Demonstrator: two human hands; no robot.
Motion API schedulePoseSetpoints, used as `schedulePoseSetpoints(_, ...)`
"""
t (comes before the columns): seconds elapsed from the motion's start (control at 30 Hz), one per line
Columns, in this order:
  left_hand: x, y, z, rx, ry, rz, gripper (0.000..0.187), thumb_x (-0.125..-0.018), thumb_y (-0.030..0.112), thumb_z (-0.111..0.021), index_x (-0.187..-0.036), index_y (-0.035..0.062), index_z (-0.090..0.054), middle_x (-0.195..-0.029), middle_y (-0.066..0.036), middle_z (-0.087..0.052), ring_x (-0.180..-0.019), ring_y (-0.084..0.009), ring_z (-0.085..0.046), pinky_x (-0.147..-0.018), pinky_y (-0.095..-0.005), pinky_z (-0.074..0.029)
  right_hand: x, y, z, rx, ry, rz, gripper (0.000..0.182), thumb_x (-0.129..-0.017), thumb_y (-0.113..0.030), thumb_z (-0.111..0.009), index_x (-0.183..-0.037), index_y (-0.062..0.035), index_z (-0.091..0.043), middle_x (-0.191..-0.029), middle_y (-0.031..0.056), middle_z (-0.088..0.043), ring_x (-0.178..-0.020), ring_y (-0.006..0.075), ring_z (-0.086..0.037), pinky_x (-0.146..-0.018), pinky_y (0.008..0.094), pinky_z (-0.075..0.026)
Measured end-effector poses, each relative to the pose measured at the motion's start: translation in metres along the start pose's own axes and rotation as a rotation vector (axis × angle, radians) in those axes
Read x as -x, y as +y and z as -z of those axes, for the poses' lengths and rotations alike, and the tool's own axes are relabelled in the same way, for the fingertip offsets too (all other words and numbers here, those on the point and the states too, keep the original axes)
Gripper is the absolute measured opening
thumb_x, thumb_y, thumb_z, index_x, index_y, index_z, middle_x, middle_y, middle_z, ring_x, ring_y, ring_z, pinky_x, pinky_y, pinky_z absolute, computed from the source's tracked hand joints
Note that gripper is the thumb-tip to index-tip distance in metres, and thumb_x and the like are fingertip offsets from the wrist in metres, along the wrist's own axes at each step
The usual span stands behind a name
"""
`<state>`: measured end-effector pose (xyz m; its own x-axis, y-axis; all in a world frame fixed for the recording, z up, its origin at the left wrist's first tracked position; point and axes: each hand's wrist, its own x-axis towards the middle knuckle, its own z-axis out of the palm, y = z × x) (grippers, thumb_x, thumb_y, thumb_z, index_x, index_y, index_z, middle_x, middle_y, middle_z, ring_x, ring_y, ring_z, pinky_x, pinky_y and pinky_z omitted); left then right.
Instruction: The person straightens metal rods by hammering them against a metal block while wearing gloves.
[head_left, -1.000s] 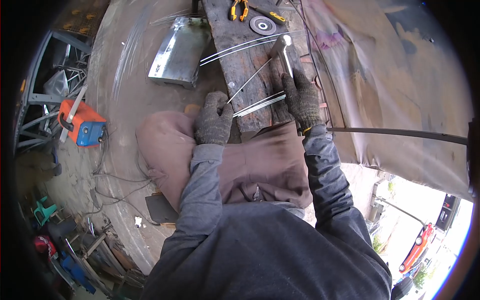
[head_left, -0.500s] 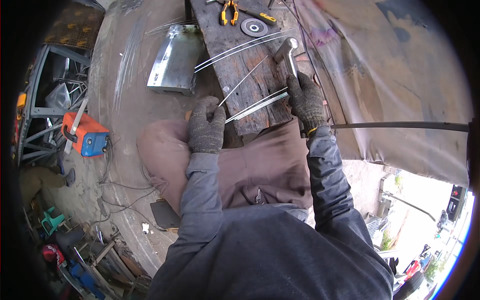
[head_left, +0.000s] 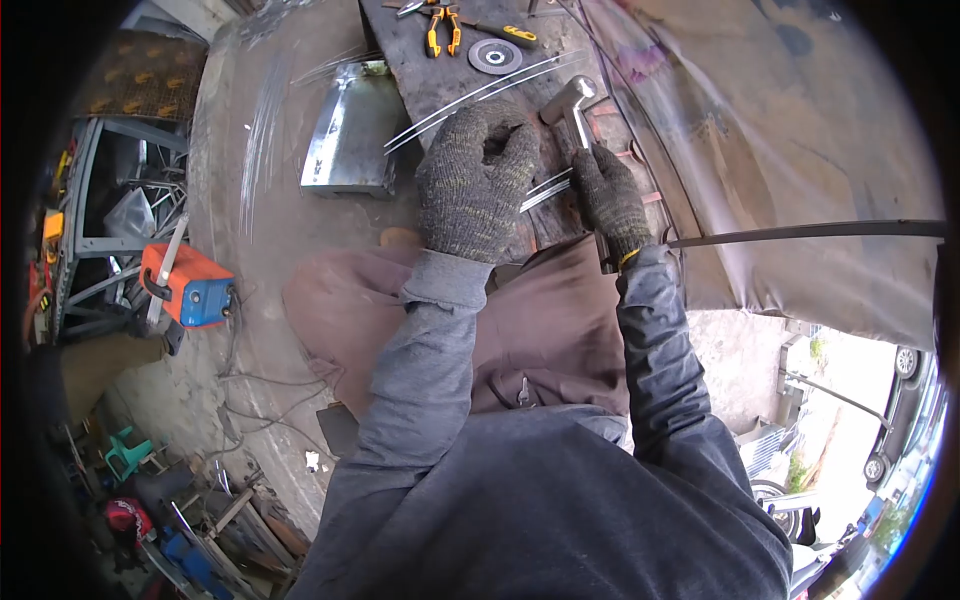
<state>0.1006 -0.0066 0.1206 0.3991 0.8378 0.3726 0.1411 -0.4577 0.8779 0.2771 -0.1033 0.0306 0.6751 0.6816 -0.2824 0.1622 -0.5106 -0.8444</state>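
My right hand (head_left: pixel 612 200), in a dark knitted glove, grips the shiny handle of a hammer (head_left: pixel 572 98), its head up over the bench's right edge. My left hand (head_left: pixel 478 180), gloved alike, is raised over the wooden bench (head_left: pixel 420 75) with fingers curled towards the thumb; whatever is between them is hidden. Several thin metal rods (head_left: pixel 545 190) lie between my hands, partly covered by the left. Two longer rods (head_left: pixel 480 95) lie across the bench beyond it.
Pliers (head_left: pixel 443 32), a tool with a yellow-black handle (head_left: pixel 518 36) and a grinding disc (head_left: pixel 495 56) lie on the far bench. Left of it stands a shiny metal block (head_left: pixel 348 130). An orange-blue machine (head_left: pixel 190 285) with cables stands on the floor; a sheet (head_left: pixel 790 170) hangs at right.
My left hand has risen and moved right, over the bench. The thin rod it held is no longer visible. My right hand still holds the hammer in nearly the same place.
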Motion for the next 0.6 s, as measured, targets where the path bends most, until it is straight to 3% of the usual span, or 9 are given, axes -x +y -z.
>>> schedulePoseSetpoints(0.1,0.007,-0.001,-0.008,0.094,-0.045,0.002,0.022,-0.086,0.016,-0.076,-0.103,0.0035,-0.071,-0.098,-0.011,-0.072,-0.086,-0.0225,-0.071,-0.079,-0.0353,-0.057,-0.004,0.013,-0.005,0.045,0.019,0.124,0.048,-0.102,-0.044,-0.053,-0.124,-0.0019,-0.063,-0.104,0.0207,-0.069,-0.098,0.0384,-0.066,-0.089,0.0442,-0.049)
schedulePoseSetpoints(0.47,0.012,0.008,-0.011,0.181,-0.082,0.149,0.032,-0.083,0.016,-0.081,-0.109,0.0041,-0.066,-0.097,-0.009,-0.07,-0.087,-0.0204,-0.07,-0.079,-0.0351,-0.056,-0.011,0.026,-0.01,0.024,0.039,0.213,0.047,-0.104,-0.041,-0.053,-0.123,0.0009,-0.062,-0.106,0.0232,-0.069,-0.099,0.0374,-0.066,-0.088,0.0445,-0.049)
schedulePoseSetpoints(0.6,0.012,0.004,-0.012,0.151,-0.078,0.069,0.031,-0.084,0.017,-0.08,-0.109,0.0046,-0.066,-0.096,-0.009,-0.069,-0.087,-0.022,-0.069,-0.08,-0.0364,-0.056,-0.01,0.025,-0.009,0.049,0.045,0.203,0.047,-0.104,-0.041,-0.052,-0.124,0.0006,-0.062,-0.104,0.0227,-0.069,-0.096,0.0365,-0.067,-0.086,0.0436,-0.05)
